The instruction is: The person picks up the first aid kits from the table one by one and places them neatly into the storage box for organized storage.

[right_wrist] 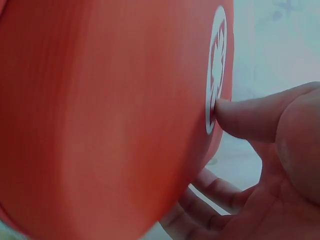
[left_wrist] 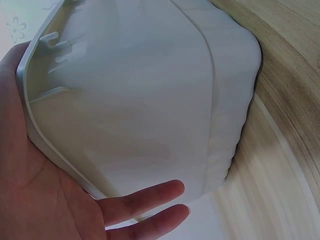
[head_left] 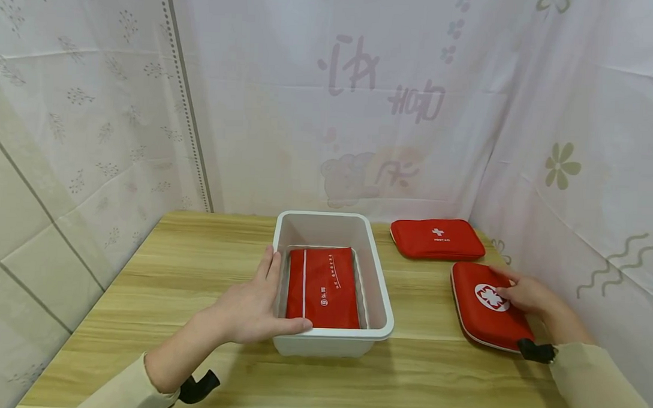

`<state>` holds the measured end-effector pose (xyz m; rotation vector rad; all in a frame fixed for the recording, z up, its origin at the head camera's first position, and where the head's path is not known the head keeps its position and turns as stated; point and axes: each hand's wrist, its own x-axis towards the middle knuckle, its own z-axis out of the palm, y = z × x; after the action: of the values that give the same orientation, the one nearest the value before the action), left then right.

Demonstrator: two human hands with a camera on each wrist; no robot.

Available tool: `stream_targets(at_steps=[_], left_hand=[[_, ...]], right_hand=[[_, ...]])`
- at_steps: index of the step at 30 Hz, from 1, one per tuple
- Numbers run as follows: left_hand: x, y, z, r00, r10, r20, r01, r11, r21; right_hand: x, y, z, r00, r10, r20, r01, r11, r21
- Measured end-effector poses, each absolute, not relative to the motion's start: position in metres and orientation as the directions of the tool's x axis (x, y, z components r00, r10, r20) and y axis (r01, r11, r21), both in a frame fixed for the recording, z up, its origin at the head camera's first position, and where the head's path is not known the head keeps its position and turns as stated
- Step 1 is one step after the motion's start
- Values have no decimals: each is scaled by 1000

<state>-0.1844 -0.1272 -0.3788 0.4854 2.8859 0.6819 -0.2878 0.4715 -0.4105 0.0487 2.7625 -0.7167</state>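
A white plastic bin (head_left: 332, 343) stands on the table, holding a flat red pouch (head_left: 329, 288) with white lettering. My left hand (head_left: 252, 309) rests at the bin's near left corner, thumb along the near rim; in the left wrist view its straight fingers (left_wrist: 145, 200) lie by the outer wall. At the right, my right hand (head_left: 525, 292) grips a rounded red first-aid case (head_left: 476, 320) with a white cross emblem. Its thumb presses on the emblem and the other fingers curl round the far side, as the right wrist view shows.
A second red pouch (head_left: 438, 239), marked FIRST AID, lies behind the case near the table's back right corner. Patterned curtains (head_left: 330, 108) hang behind and along both sides of the wooden table (head_left: 195, 265).
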Motion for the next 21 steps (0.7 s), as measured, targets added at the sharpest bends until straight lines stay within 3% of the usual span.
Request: stream_targets(at_steps=[12, 21], left_hand=[[-185, -127, -378, -935, 349, -54, 288, 843, 454], [-185, -127, -379, -934, 354, -50, 294, 841, 454]], right_hand=[[-274, 463, -412, -926, -98, -364, 195, 700, -687], [-269, 440, -413, -925, -134, -355, 168, 696, -698]])
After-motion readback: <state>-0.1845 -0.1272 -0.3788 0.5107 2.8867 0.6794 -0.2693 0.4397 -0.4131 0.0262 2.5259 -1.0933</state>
